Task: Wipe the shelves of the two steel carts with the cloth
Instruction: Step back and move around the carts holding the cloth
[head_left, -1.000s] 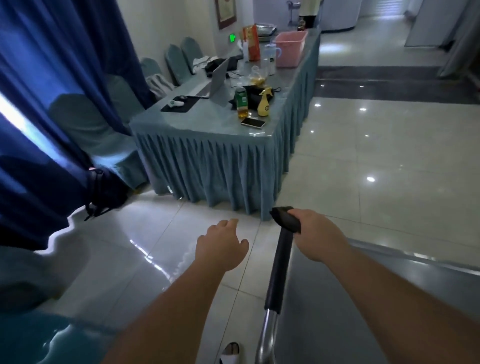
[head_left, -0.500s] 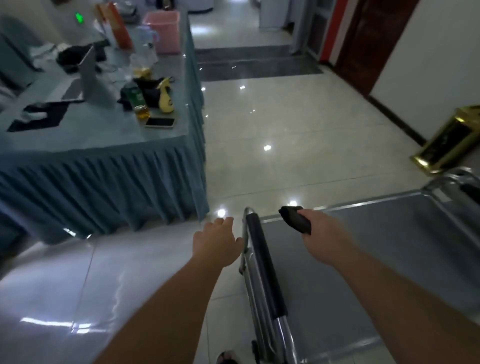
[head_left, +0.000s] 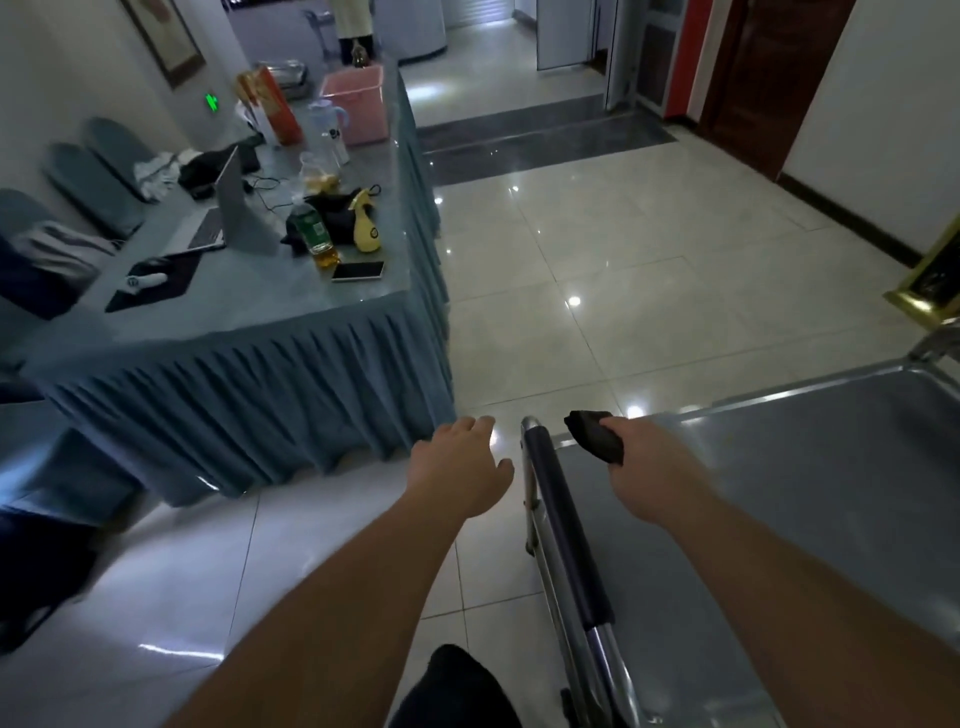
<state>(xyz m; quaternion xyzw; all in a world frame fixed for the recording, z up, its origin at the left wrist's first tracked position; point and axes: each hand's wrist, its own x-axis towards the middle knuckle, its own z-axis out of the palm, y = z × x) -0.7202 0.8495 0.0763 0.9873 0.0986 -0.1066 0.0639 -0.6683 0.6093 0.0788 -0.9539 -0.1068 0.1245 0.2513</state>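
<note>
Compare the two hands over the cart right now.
The right hand grips a dark cloth above the cart's steel shelf; the left hand holds nothing, fingers relaxed. The right hand is past the padded handle, the left hand over the floor beside it. Both are bare, palms down.

cart (head_left: 810, 519) at right, its handle (head_left: 563, 525) between both hands, skirted table (head_left: 270, 332) ahead left

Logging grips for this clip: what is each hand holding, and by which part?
The right hand grips the dark cloth bunched in its fingers, one end sticking out. The left hand holds nothing, hovering beside the cart handle.
</note>
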